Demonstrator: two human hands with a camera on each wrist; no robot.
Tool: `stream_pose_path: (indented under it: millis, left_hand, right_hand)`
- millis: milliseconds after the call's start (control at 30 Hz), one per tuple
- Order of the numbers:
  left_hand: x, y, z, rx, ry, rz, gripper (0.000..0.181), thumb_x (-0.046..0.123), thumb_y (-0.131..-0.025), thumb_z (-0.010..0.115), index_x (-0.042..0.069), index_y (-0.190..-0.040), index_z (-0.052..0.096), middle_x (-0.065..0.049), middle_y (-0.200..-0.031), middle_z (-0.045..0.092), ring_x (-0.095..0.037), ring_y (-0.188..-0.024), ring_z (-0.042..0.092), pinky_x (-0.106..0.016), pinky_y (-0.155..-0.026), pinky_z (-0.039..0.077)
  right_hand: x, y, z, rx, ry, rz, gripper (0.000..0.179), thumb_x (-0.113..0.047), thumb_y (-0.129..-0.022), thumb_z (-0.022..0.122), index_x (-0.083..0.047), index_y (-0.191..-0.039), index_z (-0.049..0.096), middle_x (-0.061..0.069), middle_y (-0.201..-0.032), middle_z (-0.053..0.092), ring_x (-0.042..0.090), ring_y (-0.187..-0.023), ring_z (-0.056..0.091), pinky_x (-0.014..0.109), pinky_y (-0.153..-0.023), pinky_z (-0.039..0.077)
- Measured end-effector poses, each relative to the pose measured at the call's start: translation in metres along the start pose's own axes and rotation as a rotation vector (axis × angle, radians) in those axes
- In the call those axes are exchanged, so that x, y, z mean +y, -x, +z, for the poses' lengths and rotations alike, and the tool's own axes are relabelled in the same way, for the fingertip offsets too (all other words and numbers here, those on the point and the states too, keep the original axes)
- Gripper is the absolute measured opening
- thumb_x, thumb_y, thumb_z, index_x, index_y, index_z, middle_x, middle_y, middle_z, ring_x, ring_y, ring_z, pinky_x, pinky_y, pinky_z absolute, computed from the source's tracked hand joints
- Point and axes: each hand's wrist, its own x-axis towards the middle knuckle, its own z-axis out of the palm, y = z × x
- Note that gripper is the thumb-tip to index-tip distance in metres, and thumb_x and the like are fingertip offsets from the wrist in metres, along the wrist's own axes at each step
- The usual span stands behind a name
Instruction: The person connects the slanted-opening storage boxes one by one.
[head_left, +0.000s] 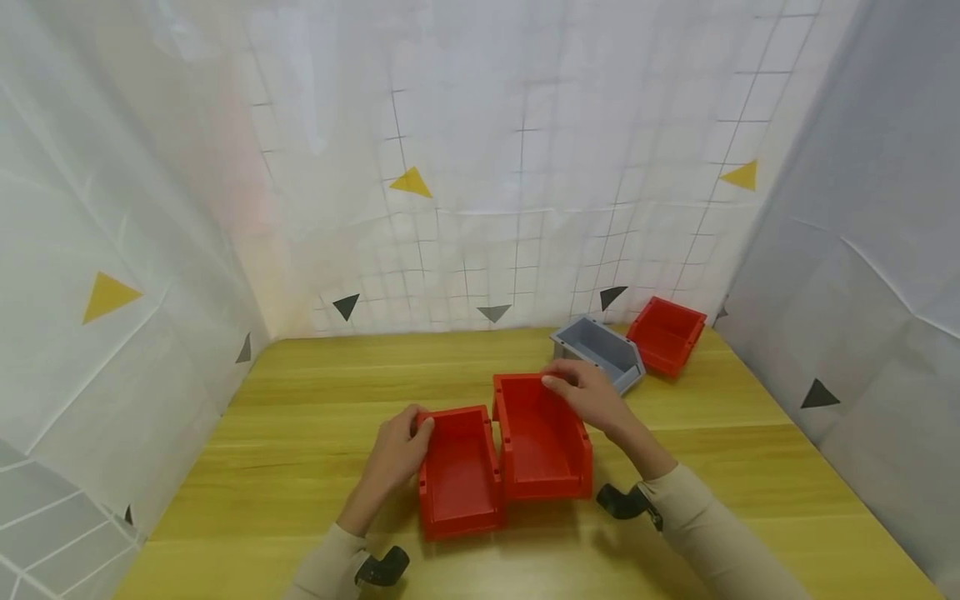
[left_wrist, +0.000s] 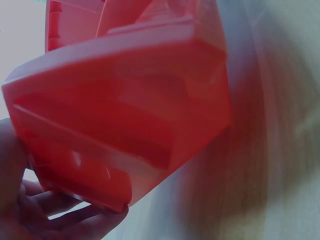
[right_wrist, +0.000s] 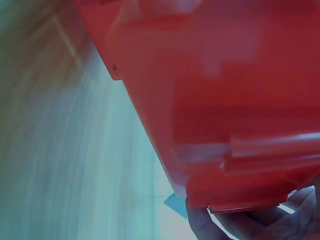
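Two red storage bins are held side by side over the wooden table. My left hand [head_left: 397,450] grips the left red bin [head_left: 461,479] by its back left corner, thumb over the rim. With the right hand [head_left: 588,396] I hold the right red bin [head_left: 540,437] at its back right rim. That bin sits a little higher and farther back, and its left wall overlaps the other's right edge in the head view. In the left wrist view, fingers [left_wrist: 95,222] curl under the bin's back edge. Fingers [right_wrist: 205,222] hook round the rim in the right wrist view.
Behind the right hand stands a grey bin [head_left: 600,346] on the wooden table [head_left: 315,417]. Another red bin [head_left: 666,336] is beside it at the far right corner. White sheeting [head_left: 480,167] with triangle markers encloses the back and both sides.
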Motion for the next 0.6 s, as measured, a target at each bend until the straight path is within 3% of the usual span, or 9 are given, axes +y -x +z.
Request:
stream_pose_path:
  millis: [600]
  left_hand:
    - [0.0048, -0.0002, -0.006, -0.04, 0.012, 0.021, 0.015, 0.017, -0.108, 0.056, 0.007, -0.111, 0.067, -0.001, -0.075, 0.056, -0.017, -0.064, 0.051, -0.032, -0.057, 0.043]
  right_hand:
    - [-0.0038, -0.0005, 0.0007, -0.03, 0.014, -0.057, 0.017, -0.015, -0.104, 0.065, -0.005, -0.114, 0.073, 0.008, -0.101, 0.07, 0.026, -0.089, 0.062, 0.043, -0.082, 0.053]
